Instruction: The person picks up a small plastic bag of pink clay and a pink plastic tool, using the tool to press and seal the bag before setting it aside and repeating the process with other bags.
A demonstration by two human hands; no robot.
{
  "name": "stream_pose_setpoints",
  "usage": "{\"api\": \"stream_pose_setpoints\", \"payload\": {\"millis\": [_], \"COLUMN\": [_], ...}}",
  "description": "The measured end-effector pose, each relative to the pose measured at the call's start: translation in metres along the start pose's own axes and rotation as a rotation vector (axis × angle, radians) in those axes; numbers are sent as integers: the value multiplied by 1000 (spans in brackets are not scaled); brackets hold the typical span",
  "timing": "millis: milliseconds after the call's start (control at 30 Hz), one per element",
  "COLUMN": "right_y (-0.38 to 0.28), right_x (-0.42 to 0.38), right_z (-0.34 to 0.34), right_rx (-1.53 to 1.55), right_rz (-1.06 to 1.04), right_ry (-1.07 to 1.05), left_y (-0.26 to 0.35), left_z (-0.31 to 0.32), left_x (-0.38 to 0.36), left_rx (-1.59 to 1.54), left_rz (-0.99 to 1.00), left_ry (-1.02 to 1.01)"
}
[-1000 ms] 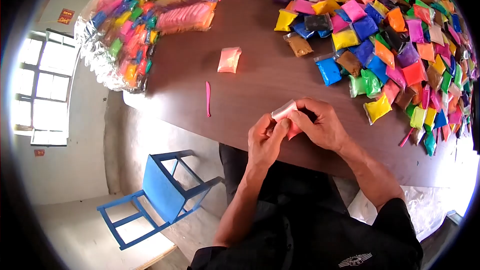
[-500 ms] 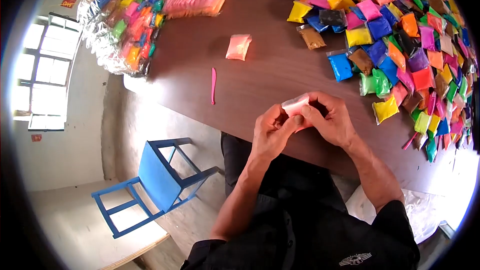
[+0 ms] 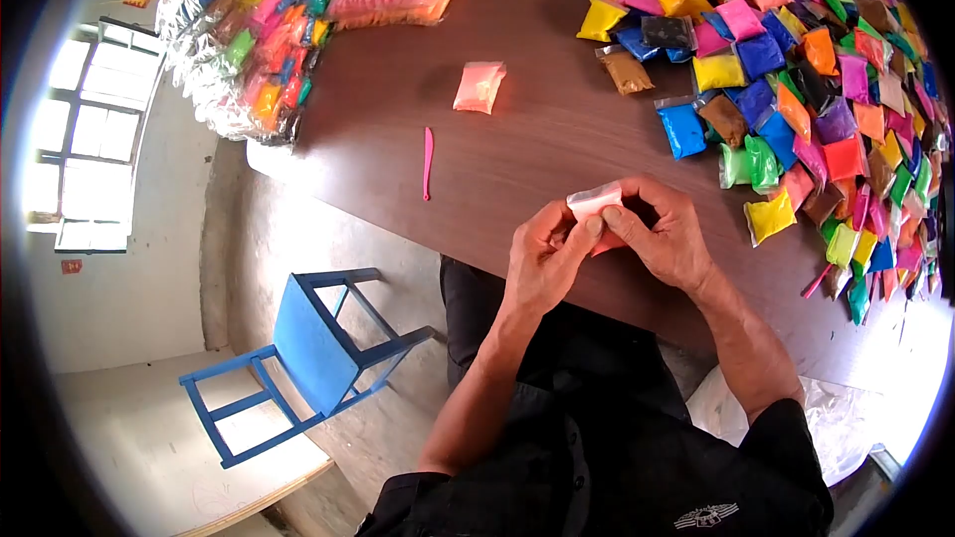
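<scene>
Pink-filled clear plastic packet (image 3: 594,204) pinched between left hand (image 3: 542,264) and right hand (image 3: 667,239).

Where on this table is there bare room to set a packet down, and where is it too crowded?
Bare wood lies on the table between the pink stick tool, the lone pink packet and the hands, left hand and right hand, holding a pink packet. Crowded: the coloured packet pile at right and the bagged packets at the far left.
</scene>
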State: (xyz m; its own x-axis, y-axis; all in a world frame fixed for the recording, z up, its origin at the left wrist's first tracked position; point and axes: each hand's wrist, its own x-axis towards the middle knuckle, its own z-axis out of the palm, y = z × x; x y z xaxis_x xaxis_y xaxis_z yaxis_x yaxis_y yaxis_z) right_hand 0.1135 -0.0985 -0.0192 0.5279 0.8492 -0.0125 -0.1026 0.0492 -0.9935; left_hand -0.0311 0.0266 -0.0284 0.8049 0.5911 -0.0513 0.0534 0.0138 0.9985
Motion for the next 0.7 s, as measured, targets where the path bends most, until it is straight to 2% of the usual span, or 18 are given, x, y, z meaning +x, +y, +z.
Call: {"api": "stream_pose_setpoints", "payload": {"millis": [100,300,367,433,500,600,700], "right_y": [10,-2,2,6,8,9,7], "right_x": [-3,-3,-2,-1,-1,-1,-2], "right_z": [-1,-1,-3,-3,0,1,2], "right_rx": [-25,-53,-84,-115,-15,-19,-134], "right_rz": [-77,8,-35,-79,-74,-38,-29], "right_ry": [-11,-39,-20,0,12,2,31], "left_y": [4,-2,4,10,4,0,-1], "left_z": [3,-4,-4,4,4,-1,5], "left_x": [-4,-5,-5,-3,-2,-5,-6], "left_rx": [-38,39,50,-119,-131,-104,-110], "left_rz": [-19,31,10,12,-9,-25,-33], "left_ry": [11,-14,-49,7,37,61,120]}}
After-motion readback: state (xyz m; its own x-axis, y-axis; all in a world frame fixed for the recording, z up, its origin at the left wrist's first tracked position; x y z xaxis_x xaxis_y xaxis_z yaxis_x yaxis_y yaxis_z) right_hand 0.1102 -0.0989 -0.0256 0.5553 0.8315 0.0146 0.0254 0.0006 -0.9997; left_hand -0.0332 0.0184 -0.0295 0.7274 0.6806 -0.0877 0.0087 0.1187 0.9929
